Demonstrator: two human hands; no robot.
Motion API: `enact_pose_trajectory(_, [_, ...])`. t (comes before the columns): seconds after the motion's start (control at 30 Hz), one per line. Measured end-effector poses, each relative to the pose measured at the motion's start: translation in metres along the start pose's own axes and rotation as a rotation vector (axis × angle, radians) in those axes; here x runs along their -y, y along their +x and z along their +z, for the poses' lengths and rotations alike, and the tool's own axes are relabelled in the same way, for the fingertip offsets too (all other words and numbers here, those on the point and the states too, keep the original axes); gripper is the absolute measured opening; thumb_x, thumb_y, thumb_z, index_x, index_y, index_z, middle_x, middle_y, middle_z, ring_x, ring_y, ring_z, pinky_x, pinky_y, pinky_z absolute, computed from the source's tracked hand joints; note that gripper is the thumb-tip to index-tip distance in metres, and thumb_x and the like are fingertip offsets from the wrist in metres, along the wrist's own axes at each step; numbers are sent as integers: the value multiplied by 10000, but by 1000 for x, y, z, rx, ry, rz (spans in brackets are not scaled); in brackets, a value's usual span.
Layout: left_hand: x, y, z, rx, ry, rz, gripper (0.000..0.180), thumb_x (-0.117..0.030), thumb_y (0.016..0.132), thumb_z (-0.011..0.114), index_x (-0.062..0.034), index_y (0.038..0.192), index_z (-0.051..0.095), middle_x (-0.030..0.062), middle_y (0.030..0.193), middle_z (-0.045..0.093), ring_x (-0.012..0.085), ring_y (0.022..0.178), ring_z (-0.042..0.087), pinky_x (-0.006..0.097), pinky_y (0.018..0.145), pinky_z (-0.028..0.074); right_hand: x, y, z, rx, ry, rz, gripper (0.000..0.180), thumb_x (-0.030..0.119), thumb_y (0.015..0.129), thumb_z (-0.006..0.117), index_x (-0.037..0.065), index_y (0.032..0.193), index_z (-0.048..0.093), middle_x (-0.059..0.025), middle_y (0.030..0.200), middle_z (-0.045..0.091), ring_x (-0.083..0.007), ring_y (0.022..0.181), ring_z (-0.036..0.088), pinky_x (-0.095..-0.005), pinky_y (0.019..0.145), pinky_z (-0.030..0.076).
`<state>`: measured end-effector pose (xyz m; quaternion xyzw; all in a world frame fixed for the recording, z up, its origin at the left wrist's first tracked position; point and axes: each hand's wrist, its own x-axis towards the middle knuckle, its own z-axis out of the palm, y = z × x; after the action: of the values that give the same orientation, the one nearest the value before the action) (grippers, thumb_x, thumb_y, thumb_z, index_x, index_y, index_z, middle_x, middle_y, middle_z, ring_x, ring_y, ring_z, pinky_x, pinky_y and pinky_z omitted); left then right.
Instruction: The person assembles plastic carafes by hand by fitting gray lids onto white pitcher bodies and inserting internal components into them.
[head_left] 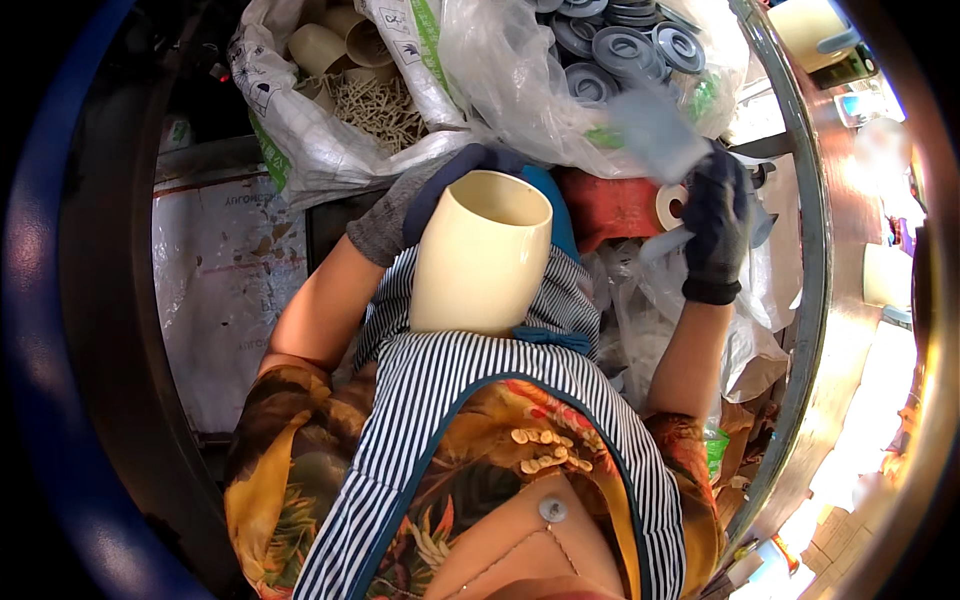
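A cream, glossy, barrel-shaped cup (480,265) rests against my striped apron with its open mouth facing away from me. My left hand (440,190), in a dark blue and grey work glove, is wrapped round its far left side; some of its fingers are hidden behind the rim. To the right, my right hand (718,215), gloved the same way, is closed. A grey-blue piece (655,135), smeared by motion, sticks out at its upper left. Another light grey-blue part (665,243) shows beside its lower edge. What kind of parts these are I cannot tell.
A white woven sack (330,150) holds cream cups and shredded packing. Beside it, a clear plastic bag (500,90) contains several round grey lids (628,50). A red item (605,205) with a cream ring lies below. A dark frame edge (815,250) runs down the right side.
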<state>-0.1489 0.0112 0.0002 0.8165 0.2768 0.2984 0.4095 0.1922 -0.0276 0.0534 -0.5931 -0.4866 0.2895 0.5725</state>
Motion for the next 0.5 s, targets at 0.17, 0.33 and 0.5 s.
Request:
enact_pose_trajectory(0.17, [26, -20, 6, -153, -189, -271, 384, -236, 987, 496, 7, 1283, 493, 156, 1221, 592, 237, 1146, 568, 366, 984, 451, 40, -22, 75, 399, 398, 747, 296, 326, 967, 587, 100, 1157, 579, 39, 680, 482, -23, 463, 368, -184, 395, 277])
enact_pose_trajectory(0.33, [-19, -22, -37, -22, -704, -396, 476, -226, 983, 515, 12, 1383, 411, 183, 1310, 535, 253, 1183, 557, 358, 1010, 441, -19, -39, 93, 530, 1025, 1046, 265, 385, 985, 524, 126, 1001, 576, 49, 680, 465, -24, 460, 346, -168, 402, 277])
enact_pose_trajectory(0.5, [21, -26, -13, -126, -706, -62, 505, -267, 1006, 481, -26, 1433, 361, 137, 1398, 478, 227, 1219, 522, 364, 1064, 380, -18, -59, 135, 480, 1433, 1282, 314, 414, 977, 539, 101, 949, 550, 39, 647, 449, -7, 419, 284, -157, 370, 239])
